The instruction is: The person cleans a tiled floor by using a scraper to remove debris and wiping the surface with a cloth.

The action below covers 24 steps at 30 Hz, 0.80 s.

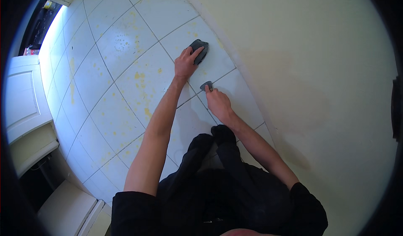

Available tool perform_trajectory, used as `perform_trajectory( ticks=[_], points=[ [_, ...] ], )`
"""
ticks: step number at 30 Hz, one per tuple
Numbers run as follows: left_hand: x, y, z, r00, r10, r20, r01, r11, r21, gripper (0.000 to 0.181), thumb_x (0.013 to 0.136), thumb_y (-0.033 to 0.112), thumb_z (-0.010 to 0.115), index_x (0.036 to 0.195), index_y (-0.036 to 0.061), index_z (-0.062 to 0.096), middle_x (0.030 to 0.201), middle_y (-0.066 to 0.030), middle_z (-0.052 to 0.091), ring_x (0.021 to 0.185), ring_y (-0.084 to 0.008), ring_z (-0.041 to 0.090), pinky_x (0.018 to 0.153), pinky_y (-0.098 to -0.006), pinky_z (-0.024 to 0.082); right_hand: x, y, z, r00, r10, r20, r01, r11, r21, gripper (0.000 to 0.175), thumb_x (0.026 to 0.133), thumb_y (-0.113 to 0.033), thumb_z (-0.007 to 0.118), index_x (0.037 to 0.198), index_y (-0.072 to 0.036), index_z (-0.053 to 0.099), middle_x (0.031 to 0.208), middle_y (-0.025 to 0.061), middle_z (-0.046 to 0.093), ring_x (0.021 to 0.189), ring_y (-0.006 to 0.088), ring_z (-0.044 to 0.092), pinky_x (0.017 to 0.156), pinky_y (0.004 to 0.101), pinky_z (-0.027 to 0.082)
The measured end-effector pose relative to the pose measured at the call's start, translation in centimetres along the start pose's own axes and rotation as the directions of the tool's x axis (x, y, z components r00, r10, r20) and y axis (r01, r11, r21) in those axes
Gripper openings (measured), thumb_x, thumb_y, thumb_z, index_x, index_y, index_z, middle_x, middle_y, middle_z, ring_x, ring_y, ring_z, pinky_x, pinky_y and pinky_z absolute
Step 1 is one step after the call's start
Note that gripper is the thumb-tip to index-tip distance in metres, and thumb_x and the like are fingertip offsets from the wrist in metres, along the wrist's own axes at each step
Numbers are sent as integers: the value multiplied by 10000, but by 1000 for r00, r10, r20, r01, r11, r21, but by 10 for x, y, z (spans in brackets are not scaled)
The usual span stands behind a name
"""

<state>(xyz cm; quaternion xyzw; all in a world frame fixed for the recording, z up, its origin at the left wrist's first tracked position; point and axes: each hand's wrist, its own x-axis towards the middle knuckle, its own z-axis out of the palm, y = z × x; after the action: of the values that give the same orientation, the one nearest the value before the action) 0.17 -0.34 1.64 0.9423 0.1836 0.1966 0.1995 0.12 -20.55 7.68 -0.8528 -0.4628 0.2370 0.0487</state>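
Note:
My left hand [186, 62] lies on a dark grey cloth [201, 54], its fingers pressing the cloth against the white tiled floor [141, 88] near the wall. Closer to me, my right hand [218, 103] grips a small scraper or putty knife [206, 85]. Its broad grey blade points away from me, with my index finger laid along it; most of the handle is hidden in the hand. Yellow spots and streaks mark the tiles, mostly left of my left hand. Both tools are apart from each other.
A cream wall [299, 78] rises along the right side. My feet in black socks [224, 134] stand on the tiles just below my right hand. At the far left are a white panelled cabinet door [23, 91] and a dark recess holding several items.

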Motion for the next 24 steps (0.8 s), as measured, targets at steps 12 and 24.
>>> perform_trajectory(
  ticks=[12,24],
  points=[
    [-1,0,1,1000,8,-6,-8,1000,-11,666,659,-4,707,1249,302,658,914,-14,561,917,-198,636,662,-369,566,4,-4,-3,999,-32,-4,32,999,-18,286,964,-77,491,1138,106,625,822,217,688,722,323,711,624,388,592],
    [-1,-2,1,1000,10,-11,-10,1000,-12,695,644,-16,702,1257,308,653,920,-15,560,922,-203,635,674,-368,568,8,-7,-4,999,-32,-28,32,999,-16,281,950,-67,502,1120,119,625,812,227,688,728,323,715,618,386,596]
  ],
)
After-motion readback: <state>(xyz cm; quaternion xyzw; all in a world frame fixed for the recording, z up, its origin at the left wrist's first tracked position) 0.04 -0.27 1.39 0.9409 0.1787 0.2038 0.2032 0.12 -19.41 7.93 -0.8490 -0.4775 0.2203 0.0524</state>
